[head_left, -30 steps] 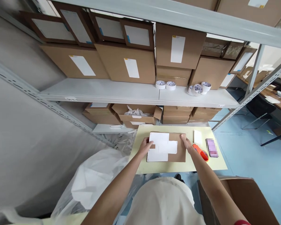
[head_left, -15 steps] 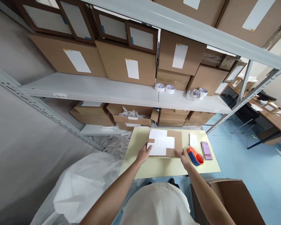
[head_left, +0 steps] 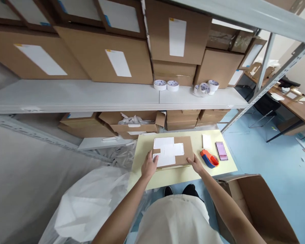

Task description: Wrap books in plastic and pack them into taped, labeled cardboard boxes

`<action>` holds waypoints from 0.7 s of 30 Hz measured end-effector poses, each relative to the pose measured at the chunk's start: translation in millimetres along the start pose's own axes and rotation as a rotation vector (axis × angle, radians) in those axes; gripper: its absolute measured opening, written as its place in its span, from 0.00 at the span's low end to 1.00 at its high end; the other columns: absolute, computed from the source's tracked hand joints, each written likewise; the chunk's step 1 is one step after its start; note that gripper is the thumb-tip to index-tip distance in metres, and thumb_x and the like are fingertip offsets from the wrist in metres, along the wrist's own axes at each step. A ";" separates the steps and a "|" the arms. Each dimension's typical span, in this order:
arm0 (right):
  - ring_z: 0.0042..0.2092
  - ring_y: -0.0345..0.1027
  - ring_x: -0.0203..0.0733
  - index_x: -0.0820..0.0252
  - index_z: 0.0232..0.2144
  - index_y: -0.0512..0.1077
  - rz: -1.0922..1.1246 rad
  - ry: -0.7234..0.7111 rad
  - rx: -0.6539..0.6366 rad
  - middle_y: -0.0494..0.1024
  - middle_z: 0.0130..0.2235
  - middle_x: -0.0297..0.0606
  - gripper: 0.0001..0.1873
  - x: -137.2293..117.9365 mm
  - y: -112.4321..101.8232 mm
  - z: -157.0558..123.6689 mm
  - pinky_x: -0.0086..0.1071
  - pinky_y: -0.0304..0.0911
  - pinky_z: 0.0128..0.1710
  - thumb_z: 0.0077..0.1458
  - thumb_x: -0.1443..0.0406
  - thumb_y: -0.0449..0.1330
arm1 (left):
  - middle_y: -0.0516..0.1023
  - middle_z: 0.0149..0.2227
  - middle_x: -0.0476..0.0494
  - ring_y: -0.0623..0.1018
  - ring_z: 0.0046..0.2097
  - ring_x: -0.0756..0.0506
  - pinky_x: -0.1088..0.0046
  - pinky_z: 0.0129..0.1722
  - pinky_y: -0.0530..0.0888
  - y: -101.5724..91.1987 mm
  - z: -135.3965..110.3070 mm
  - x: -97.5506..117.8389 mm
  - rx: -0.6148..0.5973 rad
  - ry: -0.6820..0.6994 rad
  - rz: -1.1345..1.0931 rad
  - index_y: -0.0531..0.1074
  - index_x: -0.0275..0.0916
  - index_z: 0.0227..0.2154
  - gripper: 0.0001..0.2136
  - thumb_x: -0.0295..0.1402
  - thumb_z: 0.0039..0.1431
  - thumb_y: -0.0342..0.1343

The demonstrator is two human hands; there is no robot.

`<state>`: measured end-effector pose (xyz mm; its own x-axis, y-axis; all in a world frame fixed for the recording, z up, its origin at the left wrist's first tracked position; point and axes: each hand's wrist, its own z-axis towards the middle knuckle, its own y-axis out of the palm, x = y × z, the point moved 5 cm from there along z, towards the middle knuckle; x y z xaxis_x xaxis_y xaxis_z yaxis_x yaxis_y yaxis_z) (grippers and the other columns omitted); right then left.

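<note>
A flat brown cardboard box with white labels on its top is held level over the pale yellow table. My left hand grips its left edge, the thumb lying on a label. At the right front corner my right hand is closed on the box, thumb on top. The fingers beneath the box are hidden on both sides. Just right of my right hand lies an orange and blue tape dispenser. Behind it are a white pad and a purple pixelated item.
A grey metal shelf carries cartons and several tape rolls. Under it an open carton holds white pieces. White plastic sheeting lies at the left. A large open carton stands at the lower right, near my right arm.
The view has shifted, and the shelf looks nearer. Both hands keep hold of the box, which sits slightly further left in the picture.
</note>
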<state>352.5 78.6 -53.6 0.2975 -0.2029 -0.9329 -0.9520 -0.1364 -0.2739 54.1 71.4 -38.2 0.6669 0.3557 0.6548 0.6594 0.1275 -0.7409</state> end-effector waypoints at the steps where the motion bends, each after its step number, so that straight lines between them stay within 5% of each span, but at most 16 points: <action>1: 0.64 0.59 0.55 0.57 0.62 0.61 -0.083 0.008 0.025 0.71 0.59 0.47 0.42 5.3 -2.6 -0.8 0.50 0.57 0.61 0.51 0.42 0.58 | 0.63 0.64 0.28 0.69 0.61 0.31 0.54 0.55 0.70 -2.6 -1.8 4.0 0.023 0.031 0.038 0.58 0.34 0.63 0.28 0.43 0.63 0.45; 5: 0.69 0.47 0.55 0.62 0.64 0.58 -0.395 -0.009 0.163 0.58 0.67 0.52 0.37 25.9 -34.3 -10.8 0.50 0.49 0.65 0.58 0.48 0.54 | 0.63 0.65 0.29 0.68 0.62 0.31 0.53 0.56 0.70 -10.1 -6.5 12.8 0.055 0.120 0.138 0.59 0.35 0.62 0.26 0.41 0.64 0.42; 9: 0.64 0.58 0.56 0.65 0.60 0.62 -0.625 0.012 0.302 0.66 0.61 0.55 0.29 43.9 -89.2 -24.1 0.48 0.55 0.62 0.58 0.61 0.56 | 0.64 0.63 0.25 0.66 0.63 0.31 0.52 0.60 0.66 -14.2 -4.3 18.2 0.089 0.121 0.161 0.59 0.31 0.61 0.26 0.39 0.63 0.43; 12: 0.57 0.67 0.56 0.63 0.58 0.65 -0.737 0.142 0.224 0.72 0.56 0.53 0.25 57.2 -113.3 -25.2 0.45 0.63 0.54 0.57 0.66 0.56 | 0.60 0.65 0.26 0.60 0.67 0.33 0.52 0.64 0.61 -9.3 -2.5 46.4 0.130 0.176 0.168 0.58 0.33 0.61 0.26 0.38 0.62 0.46; 15: 0.51 0.71 0.57 0.65 0.56 0.66 -0.798 0.224 0.111 0.77 0.49 0.55 0.25 63.0 -117.0 -17.4 0.44 0.62 0.51 0.56 0.67 0.58 | 0.56 0.67 0.29 0.56 0.69 0.35 0.52 0.66 0.58 15.8 -3.6 98.3 0.083 0.267 0.174 0.57 0.36 0.60 0.26 0.37 0.61 0.50; 21: 0.45 0.73 0.54 0.66 0.49 0.70 -0.681 0.225 0.037 0.80 0.41 0.52 0.17 66.0 -127.7 -12.9 0.43 0.58 0.51 0.57 0.69 0.55 | 0.57 0.67 0.31 0.58 0.68 0.37 0.55 0.65 0.61 100.0 -9.6 197.7 -0.178 0.433 0.014 0.58 0.38 0.60 0.25 0.36 0.61 0.53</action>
<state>494.6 70.1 -77.1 0.8299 -0.2797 -0.4827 -0.5506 -0.2716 -0.7893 255.2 145.6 18.6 0.7348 -0.0681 0.6748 0.6732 -0.0484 -0.7379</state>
